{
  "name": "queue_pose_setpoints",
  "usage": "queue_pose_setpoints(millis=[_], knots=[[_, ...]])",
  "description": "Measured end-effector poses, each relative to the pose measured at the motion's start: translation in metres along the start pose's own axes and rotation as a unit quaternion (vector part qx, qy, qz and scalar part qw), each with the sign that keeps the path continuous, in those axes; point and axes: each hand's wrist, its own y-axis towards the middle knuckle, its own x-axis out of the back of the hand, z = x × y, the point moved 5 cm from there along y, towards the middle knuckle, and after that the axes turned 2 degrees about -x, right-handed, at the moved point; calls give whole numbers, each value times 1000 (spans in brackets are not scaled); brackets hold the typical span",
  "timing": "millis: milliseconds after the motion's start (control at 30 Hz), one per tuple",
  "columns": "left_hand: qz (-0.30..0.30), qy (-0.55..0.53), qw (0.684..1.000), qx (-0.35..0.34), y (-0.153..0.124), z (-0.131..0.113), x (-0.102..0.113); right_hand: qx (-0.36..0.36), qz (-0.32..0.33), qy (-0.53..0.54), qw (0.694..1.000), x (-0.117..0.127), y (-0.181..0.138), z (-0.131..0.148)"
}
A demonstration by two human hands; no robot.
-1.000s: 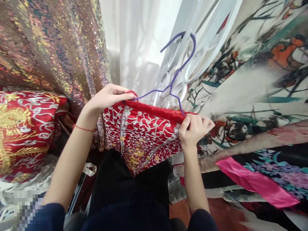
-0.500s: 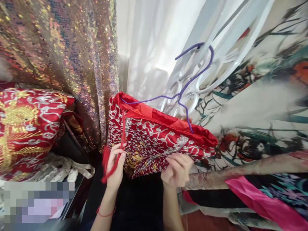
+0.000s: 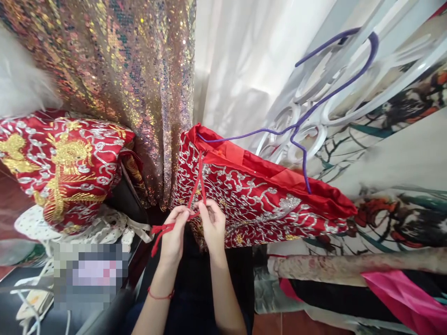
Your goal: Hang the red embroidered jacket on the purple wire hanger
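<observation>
With the garment (image 3: 258,204) hung on the hanger (image 3: 314,107), the left hand (image 3: 173,237) and right hand (image 3: 213,227) were free, each grip pinching the ties (image 3: 197,179).

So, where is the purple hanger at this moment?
Head view, upper right: the purple hanger hooks over the white scrollwork frame, right of the curtain, and its arms sit in the red embroidered garment.

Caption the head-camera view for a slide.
The left hand and right hand pinch the red ties of a silver-embroidered red garment hanging on a purple hanger beside sequined fabric.
</observation>
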Motion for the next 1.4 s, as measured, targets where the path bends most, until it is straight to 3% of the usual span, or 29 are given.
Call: queue_pose_setpoints(millis=[133,267,400,500,600,700,800,933,1067,1200,1400], knots=[[-33,-120,992,11,14,-8,15,-75,-8,138,988,14,1,-11],[2,-158,987,9,21,-20,25,-162,8,203,966,29,3,-26],[71,19,995,65,20,-14,29,-143,-63,146,977,47,2,-33],[144,170,972,75,11,-7,20,-102,-91,75,988,49,0,-30],[202,202,955,76,-1,-4,1,-53,-66,-14,996,39,-5,-23],[224,191,953,76,-9,-4,-13,-38,-17,-82,996,26,-12,-19],[222,181,955,83,-10,-3,-15,-58,29,-80,995,16,-18,-21],[184,176,963,89,-5,-3,-5,-47,13,-111,993,15,-19,-18],[85,95,990,62,2,-8,3,-36,-19,-111,993,18,-18,-10],[-15,24,1000,10,6,-13,7,-50,-2,-96,994,15,-20,-6],[86,171,981,-12,4,-18,-7,-63,47,-80,994,5,-25,-3]])
